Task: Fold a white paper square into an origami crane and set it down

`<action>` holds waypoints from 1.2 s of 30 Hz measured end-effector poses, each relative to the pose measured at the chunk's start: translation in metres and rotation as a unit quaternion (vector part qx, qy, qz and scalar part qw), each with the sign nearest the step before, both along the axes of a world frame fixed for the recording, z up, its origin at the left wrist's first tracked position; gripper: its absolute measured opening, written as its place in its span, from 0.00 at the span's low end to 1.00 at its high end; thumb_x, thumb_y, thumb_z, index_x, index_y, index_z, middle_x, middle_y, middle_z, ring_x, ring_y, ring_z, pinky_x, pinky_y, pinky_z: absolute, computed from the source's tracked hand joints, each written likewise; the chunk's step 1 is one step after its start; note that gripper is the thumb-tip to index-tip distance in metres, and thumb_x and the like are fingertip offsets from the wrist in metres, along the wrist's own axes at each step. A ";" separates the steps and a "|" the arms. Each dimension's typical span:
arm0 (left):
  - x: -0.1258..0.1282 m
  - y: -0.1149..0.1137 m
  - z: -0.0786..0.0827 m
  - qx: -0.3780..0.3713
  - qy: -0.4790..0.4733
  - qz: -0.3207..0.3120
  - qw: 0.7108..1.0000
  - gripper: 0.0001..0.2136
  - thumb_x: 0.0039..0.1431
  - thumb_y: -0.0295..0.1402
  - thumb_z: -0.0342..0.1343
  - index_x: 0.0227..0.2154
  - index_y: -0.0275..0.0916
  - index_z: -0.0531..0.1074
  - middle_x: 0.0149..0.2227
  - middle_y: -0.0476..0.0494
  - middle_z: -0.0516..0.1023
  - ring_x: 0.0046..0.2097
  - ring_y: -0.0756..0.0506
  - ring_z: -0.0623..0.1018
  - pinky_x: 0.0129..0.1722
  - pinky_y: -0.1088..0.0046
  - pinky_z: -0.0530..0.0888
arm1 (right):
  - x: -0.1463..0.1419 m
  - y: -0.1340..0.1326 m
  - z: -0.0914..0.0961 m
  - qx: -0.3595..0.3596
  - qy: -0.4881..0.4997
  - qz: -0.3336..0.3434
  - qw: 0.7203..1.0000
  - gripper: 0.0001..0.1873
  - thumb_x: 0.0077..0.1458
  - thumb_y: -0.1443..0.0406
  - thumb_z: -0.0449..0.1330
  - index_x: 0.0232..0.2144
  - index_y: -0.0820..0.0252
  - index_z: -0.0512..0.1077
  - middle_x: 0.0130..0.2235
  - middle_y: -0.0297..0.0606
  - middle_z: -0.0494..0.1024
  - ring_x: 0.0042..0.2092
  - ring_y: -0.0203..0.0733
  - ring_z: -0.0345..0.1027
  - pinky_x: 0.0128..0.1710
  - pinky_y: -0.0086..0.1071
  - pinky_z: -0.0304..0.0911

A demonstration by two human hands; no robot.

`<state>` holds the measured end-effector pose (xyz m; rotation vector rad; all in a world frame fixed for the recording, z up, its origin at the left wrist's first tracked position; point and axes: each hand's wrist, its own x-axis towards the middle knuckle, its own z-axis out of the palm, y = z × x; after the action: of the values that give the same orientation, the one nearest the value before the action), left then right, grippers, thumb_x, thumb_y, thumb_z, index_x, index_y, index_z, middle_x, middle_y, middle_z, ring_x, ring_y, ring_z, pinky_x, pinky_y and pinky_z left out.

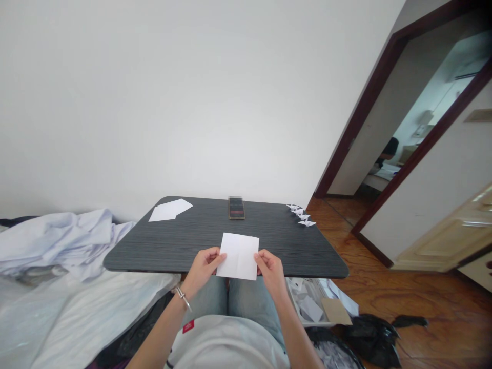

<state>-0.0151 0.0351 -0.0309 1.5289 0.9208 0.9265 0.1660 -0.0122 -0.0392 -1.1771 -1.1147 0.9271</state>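
Note:
A white sheet of paper [239,255] with a faint crease down its middle is held up over the near edge of the dark table [207,241]. My left hand [207,263] pinches its left edge, thumb on top. On the opposite edge, my right hand [270,265] grips it the same way. Several white folded-paper pieces [302,215] with pointed ends stand in a row at the table's far right. Loose white paper sheets [169,210] overlap at the far left.
A phone [236,208] lies at the table's back middle, before the white wall. White cloth [69,238] is heaped to the left. Below on the right are a box of papers [313,307] and a black plastic bag [374,338]. A doorway opens at right.

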 end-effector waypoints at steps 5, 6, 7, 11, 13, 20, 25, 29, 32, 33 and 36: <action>-0.001 0.001 -0.001 -0.004 -0.008 0.000 1.000 0.17 0.49 0.44 0.52 0.17 0.36 0.60 0.16 0.55 0.57 0.20 0.55 0.57 0.19 0.80 0.54 | 0.002 0.001 -0.001 0.011 0.006 0.016 1.000 0.16 0.49 0.55 0.55 0.19 0.61 0.65 0.16 0.29 0.66 0.19 0.32 0.59 0.19 0.25 0.56; -0.001 0.001 -0.001 -0.003 -0.010 0.000 1.000 0.17 0.49 0.44 0.52 0.17 0.36 0.60 0.16 0.55 0.57 0.20 0.55 0.57 0.19 0.80 0.54 | 0.003 0.001 -0.002 0.012 0.009 0.017 1.000 0.16 0.50 0.55 0.55 0.19 0.61 0.66 0.17 0.29 0.66 0.19 0.32 0.59 0.20 0.25 0.56; -0.001 0.002 -0.001 -0.003 -0.011 -0.001 1.000 0.17 0.49 0.44 0.52 0.17 0.36 0.60 0.16 0.55 0.57 0.20 0.55 0.57 0.19 0.80 0.54 | 0.003 0.002 -0.003 0.011 0.015 0.016 1.000 0.17 0.50 0.54 0.54 0.19 0.61 0.66 0.17 0.30 0.67 0.19 0.32 0.59 0.19 0.25 0.56; -0.001 0.002 -0.002 0.006 -0.007 -0.011 1.000 0.15 0.51 0.42 0.52 0.19 0.35 0.60 0.17 0.55 0.56 0.20 0.55 0.57 0.19 0.80 0.53 | 0.003 0.004 -0.005 0.001 0.056 -0.002 0.998 0.22 0.52 0.50 0.50 0.20 0.62 0.67 0.17 0.32 0.68 0.18 0.32 0.60 0.17 0.25 0.55; -0.001 0.002 -0.002 0.011 0.000 -0.020 1.000 0.15 0.51 0.41 0.51 0.19 0.35 0.60 0.17 0.55 0.56 0.21 0.55 0.57 0.20 0.80 0.52 | 0.004 0.004 -0.004 0.002 0.061 -0.007 0.998 0.22 0.51 0.50 0.50 0.20 0.62 0.66 0.17 0.32 0.68 0.18 0.32 0.61 0.17 0.25 0.55; -0.001 0.000 0.000 0.023 0.020 -0.024 0.999 0.16 0.51 0.42 0.51 0.18 0.35 0.59 0.18 0.54 0.58 0.22 0.54 0.58 0.21 0.80 0.54 | 0.006 0.002 -0.001 0.030 0.068 -0.013 0.997 0.22 0.51 0.49 0.50 0.22 0.62 0.67 0.17 0.31 0.68 0.17 0.32 0.60 0.16 0.24 0.55; 0.000 -0.001 0.000 0.051 0.055 -0.022 0.997 0.16 0.50 0.41 0.52 0.17 0.35 0.58 0.18 0.54 0.57 0.23 0.54 0.58 0.21 0.80 0.54 | 0.007 0.003 -0.002 0.030 0.068 -0.012 0.997 0.18 0.49 0.52 0.54 0.21 0.62 0.66 0.15 0.28 0.65 0.17 0.30 0.58 0.16 0.23 0.53; 0.001 -0.001 0.001 0.042 0.040 -0.026 0.998 0.16 0.50 0.41 0.52 0.17 0.35 0.58 0.19 0.54 0.57 0.23 0.54 0.58 0.22 0.79 0.53 | 0.008 0.003 -0.002 0.016 0.067 -0.015 0.998 0.16 0.47 0.56 0.58 0.18 0.61 0.64 0.13 0.26 0.64 0.16 0.28 0.54 0.16 0.22 0.52; 0.000 -0.001 0.003 0.015 0.006 -0.035 0.999 0.16 0.50 0.42 0.53 0.18 0.35 0.59 0.18 0.54 0.58 0.22 0.54 0.58 0.21 0.79 0.53 | 0.009 0.004 -0.003 0.018 0.062 -0.020 0.998 0.17 0.48 0.56 0.57 0.17 0.61 0.64 0.12 0.26 0.63 0.15 0.28 0.54 0.16 0.22 0.51; 0.000 -0.002 0.003 0.005 -0.005 -0.037 0.999 0.16 0.49 0.42 0.53 0.18 0.35 0.59 0.18 0.54 0.59 0.22 0.54 0.57 0.21 0.79 0.52 | 0.009 0.004 -0.004 0.020 0.061 -0.020 0.998 0.17 0.49 0.56 0.57 0.17 0.62 0.64 0.12 0.26 0.63 0.15 0.28 0.54 0.16 0.23 0.51; 0.000 -0.003 0.004 -0.022 -0.026 -0.033 0.999 0.16 0.48 0.43 0.54 0.18 0.34 0.60 0.17 0.55 0.59 0.21 0.55 0.57 0.21 0.79 0.51 | 0.009 0.004 -0.003 0.021 0.065 -0.018 0.997 0.16 0.49 0.56 0.56 0.18 0.62 0.65 0.13 0.27 0.64 0.16 0.29 0.56 0.16 0.23 0.51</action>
<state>-0.0151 0.0323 -0.0271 1.4823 0.8426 0.8897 0.1751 -0.0083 -0.0426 -1.0823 -1.0013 0.9352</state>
